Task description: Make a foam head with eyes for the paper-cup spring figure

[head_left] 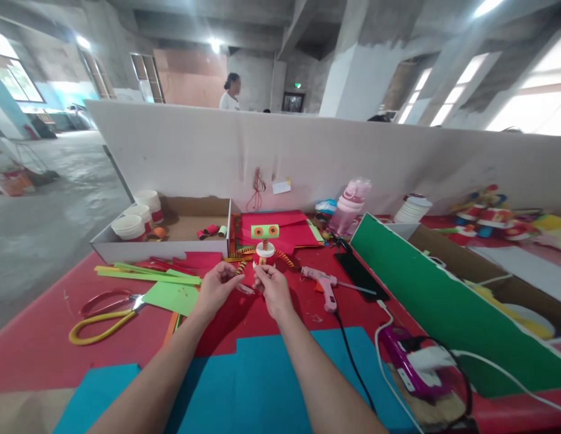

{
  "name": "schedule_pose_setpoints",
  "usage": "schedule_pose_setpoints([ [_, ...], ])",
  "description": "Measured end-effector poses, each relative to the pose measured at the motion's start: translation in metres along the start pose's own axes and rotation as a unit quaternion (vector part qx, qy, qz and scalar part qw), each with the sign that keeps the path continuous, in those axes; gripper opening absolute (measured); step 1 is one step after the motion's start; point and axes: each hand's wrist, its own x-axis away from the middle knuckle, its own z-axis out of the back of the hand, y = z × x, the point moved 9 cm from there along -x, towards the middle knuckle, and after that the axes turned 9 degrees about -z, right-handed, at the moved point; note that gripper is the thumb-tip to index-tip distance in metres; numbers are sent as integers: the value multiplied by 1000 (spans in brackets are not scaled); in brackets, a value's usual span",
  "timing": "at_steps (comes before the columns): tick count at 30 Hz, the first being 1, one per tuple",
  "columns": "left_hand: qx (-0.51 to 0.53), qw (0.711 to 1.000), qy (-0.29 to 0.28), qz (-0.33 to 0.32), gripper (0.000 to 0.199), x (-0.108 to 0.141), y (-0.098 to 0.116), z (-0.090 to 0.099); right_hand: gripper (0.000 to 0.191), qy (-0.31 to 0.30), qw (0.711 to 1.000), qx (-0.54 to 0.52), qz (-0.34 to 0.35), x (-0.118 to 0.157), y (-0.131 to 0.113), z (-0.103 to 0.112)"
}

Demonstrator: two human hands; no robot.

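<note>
A paper-cup figure [264, 248] stands upright on the red table in front of me. Its head is a light green paper tube [265, 231] with orange ring eyes, and folded paper-strip arms spread to both sides. My left hand [218, 288] is closed in a pinch just left of the cup. A yellow-and-dark folded paper strip [241, 266] rises from its fingertips. At the cup's lower front, my right hand [274, 290] is pinched shut; whatever is between its fingertips is too small or hidden to make out.
A pink glue gun [323, 284] lies to the right, near a black phone [359, 274] and a purple power strip [409, 361]. On the left are scissors [111, 310], green paper strips [149, 274] and a box [190, 241] with paper cups. Blue sheets [266, 386] lie nearest me.
</note>
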Motion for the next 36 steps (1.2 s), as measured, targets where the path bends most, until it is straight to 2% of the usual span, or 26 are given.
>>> schedule_pose_setpoints([
  [9,19,1000,-3,7,27,0,-3,0,35,-9,1000,24,0,2,-2,-2],
  [14,9,1000,-25,5,25,1,-2,-4,36,-38,998,56,-7,1,3,-8],
  [20,15,999,-36,5,26,1,1,-6,25,-23,984,152,86,6,-12,-7],
  [24,38,999,-30,22,28,1,-1,-4,24,-23,995,66,77,3,-15,-2],
  [27,-7,1000,11,-6,25,-2,3,10,26,-12,997,-42,66,1,-21,6],
  [32,-106,978,174,-52,21,-4,16,57,29,24,983,-172,63,0,-30,24],
  [34,-130,972,191,-53,21,-4,18,64,29,34,981,-186,51,-1,-27,26],
  [36,-170,970,165,-46,19,-5,16,60,29,27,984,-172,41,-2,-23,22],
])
